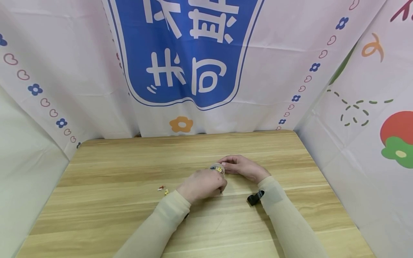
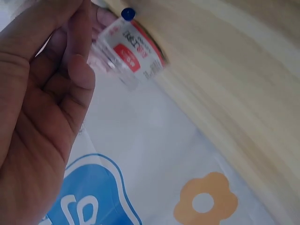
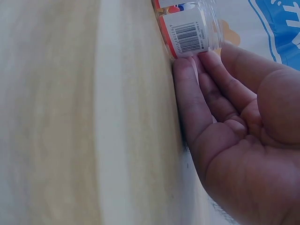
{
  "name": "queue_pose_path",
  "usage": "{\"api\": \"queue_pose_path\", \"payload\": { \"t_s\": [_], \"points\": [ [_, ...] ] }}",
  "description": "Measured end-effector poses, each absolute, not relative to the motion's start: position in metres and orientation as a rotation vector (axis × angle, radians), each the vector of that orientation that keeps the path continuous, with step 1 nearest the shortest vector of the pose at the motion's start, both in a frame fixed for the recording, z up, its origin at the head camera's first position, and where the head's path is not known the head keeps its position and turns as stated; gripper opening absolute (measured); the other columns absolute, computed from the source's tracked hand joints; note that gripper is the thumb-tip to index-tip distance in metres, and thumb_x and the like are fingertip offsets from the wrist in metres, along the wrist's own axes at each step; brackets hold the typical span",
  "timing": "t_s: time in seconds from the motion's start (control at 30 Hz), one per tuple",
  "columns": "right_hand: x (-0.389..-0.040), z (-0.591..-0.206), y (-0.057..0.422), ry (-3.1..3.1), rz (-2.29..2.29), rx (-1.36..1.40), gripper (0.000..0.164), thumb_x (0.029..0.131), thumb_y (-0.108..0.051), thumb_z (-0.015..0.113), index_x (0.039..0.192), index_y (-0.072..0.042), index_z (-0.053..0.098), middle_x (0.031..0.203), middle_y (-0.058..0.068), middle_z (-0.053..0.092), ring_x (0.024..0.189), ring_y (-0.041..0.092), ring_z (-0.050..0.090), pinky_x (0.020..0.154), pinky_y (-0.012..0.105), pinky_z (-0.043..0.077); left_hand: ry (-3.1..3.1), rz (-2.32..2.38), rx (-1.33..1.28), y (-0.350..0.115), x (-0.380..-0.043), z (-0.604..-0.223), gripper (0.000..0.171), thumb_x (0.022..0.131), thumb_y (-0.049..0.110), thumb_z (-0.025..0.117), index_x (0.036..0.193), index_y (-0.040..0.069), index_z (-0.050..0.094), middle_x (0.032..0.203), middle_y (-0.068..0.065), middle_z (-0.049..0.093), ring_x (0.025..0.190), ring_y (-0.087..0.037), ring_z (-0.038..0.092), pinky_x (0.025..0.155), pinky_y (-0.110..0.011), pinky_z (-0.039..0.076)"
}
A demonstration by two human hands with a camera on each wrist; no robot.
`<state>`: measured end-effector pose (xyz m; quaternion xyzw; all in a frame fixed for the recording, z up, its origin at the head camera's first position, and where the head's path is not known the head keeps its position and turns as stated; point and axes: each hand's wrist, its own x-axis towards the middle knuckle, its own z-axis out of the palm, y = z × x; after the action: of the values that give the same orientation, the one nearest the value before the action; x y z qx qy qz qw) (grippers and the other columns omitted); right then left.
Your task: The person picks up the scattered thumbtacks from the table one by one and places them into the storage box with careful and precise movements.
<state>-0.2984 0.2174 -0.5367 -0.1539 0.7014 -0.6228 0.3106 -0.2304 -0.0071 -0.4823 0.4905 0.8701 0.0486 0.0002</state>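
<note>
A small clear plastic jar [image 1: 213,166] of colourful push pins [image 1: 219,169] stands upright on the table. Its label [image 3: 187,37] carries a barcode in the right wrist view. My right hand [image 1: 243,167] holds the jar from the right side, fingertips against its lower wall and thumb by the neck. Just in front of it, my left hand [image 1: 204,183] reaches down with bent fingers, partly covering the jar. Its fingertips lie outside the left wrist view, and I cannot tell whether they pinch a pin. A blue push pin [image 2: 128,13] shows beside the jar.
Red and white pins [image 1: 160,188] and yellow pins [image 1: 166,192] lie on the wooden table [image 1: 113,161] left of my left hand. A black strap [image 1: 256,197] hangs at my right wrist. Printed cloth [image 1: 271,71] hangs behind the table and along its sides.
</note>
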Motion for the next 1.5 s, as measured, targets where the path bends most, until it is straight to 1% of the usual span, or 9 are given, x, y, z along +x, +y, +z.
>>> {"api": "queue_pose_path", "payload": {
  "t_s": [0.13, 0.37, 0.5, 0.63, 0.93, 1.03, 1.2, 1.3, 1.5],
  "points": [
    [-0.298, -0.536, 0.217, 1.863, -1.638, -0.391, 0.037, 0.105, -0.016, 0.059, 0.140, -0.003, 0.061, 0.142, 0.012, 0.062, 0.131, 0.024, 0.058, 0.107, 0.036, 0.048, 2.761, 0.237, 1.530, -0.012, -0.236, -0.476, 0.010, 0.090, 0.013, 0.078, 0.085, 0.022, 0.076, 0.086, 0.014, 0.065, 0.081, -0.003, 0.058, 0.072, -0.020, 0.051],
    [-0.298, -0.534, 0.217, 1.855, -1.648, -0.373, 0.039, 0.104, -0.017, 0.062, 0.140, -0.002, 0.060, 0.143, 0.014, 0.060, 0.129, 0.026, 0.060, 0.107, 0.036, 0.048, 2.936, 0.199, 1.418, -0.020, -0.246, -0.468, 0.010, 0.097, 0.011, 0.071, 0.099, 0.019, 0.076, 0.091, 0.008, 0.070, 0.086, -0.009, 0.064, 0.074, -0.027, 0.057],
    [-0.298, -0.534, 0.217, 1.856, -1.653, -0.367, 0.037, 0.105, -0.013, 0.060, 0.140, -0.002, 0.061, 0.143, 0.013, 0.060, 0.130, 0.026, 0.059, 0.106, 0.035, 0.048, 3.003, 0.120, 1.326, -0.022, -0.248, -0.468, 0.018, 0.095, 0.010, 0.073, 0.111, 0.017, 0.077, 0.096, 0.003, 0.072, 0.091, -0.015, 0.066, 0.079, -0.030, 0.059],
    [-0.298, -0.534, 0.217, 1.858, -1.651, -0.375, 0.036, 0.105, -0.012, 0.058, 0.139, -0.002, 0.061, 0.142, 0.013, 0.060, 0.131, 0.027, 0.058, 0.107, 0.035, 0.048, 3.026, 0.116, 1.282, -0.022, -0.249, -0.471, 0.022, 0.094, 0.009, 0.074, 0.115, 0.016, 0.077, 0.100, 0.002, 0.072, 0.093, -0.016, 0.066, 0.082, -0.031, 0.059],
    [-0.299, -0.535, 0.217, 1.865, -1.643, -0.381, 0.038, 0.104, -0.016, 0.061, 0.140, -0.002, 0.060, 0.142, 0.014, 0.060, 0.130, 0.027, 0.059, 0.106, 0.035, 0.048, 3.004, 0.150, 1.310, -0.024, -0.248, -0.470, 0.017, 0.096, 0.011, 0.072, 0.110, 0.020, 0.078, 0.092, 0.006, 0.069, 0.086, -0.012, 0.063, 0.075, -0.029, 0.057],
    [-0.299, -0.534, 0.216, 1.865, -1.640, -0.381, 0.038, 0.104, -0.016, 0.061, 0.140, -0.003, 0.060, 0.142, 0.013, 0.061, 0.129, 0.026, 0.060, 0.106, 0.035, 0.049, 2.946, 0.215, 1.349, -0.023, -0.246, -0.466, 0.012, 0.096, 0.011, 0.072, 0.095, 0.021, 0.078, 0.085, 0.011, 0.066, 0.078, -0.008, 0.059, 0.068, -0.025, 0.053],
    [-0.298, -0.534, 0.216, 1.862, -1.642, -0.374, 0.038, 0.104, -0.014, 0.060, 0.140, -0.002, 0.060, 0.141, 0.014, 0.061, 0.129, 0.026, 0.060, 0.106, 0.035, 0.049, 2.857, 0.265, 1.393, -0.021, -0.239, -0.463, 0.026, 0.092, 0.008, 0.075, 0.073, 0.025, 0.069, 0.076, 0.014, 0.057, 0.066, -0.007, 0.050, 0.058, -0.022, 0.045],
    [-0.299, -0.535, 0.216, 1.867, -1.638, -0.366, 0.038, 0.104, -0.014, 0.060, 0.140, -0.002, 0.060, 0.142, 0.013, 0.061, 0.129, 0.026, 0.059, 0.106, 0.035, 0.049, 2.845, 0.181, 1.397, -0.019, -0.235, -0.463, 0.021, 0.090, 0.008, 0.077, 0.077, 0.025, 0.074, 0.078, 0.014, 0.057, 0.068, -0.007, 0.052, 0.058, -0.022, 0.047],
    [-0.299, -0.535, 0.216, 1.865, -1.638, -0.358, 0.038, 0.104, -0.013, 0.060, 0.140, -0.002, 0.060, 0.143, 0.013, 0.060, 0.131, 0.026, 0.058, 0.106, 0.035, 0.049, 2.882, 0.068, 1.359, -0.016, -0.228, -0.472, 0.014, 0.095, 0.012, 0.070, 0.084, 0.020, 0.075, 0.085, 0.007, 0.064, 0.072, -0.010, 0.060, 0.057, -0.025, 0.052]
  ]
}}
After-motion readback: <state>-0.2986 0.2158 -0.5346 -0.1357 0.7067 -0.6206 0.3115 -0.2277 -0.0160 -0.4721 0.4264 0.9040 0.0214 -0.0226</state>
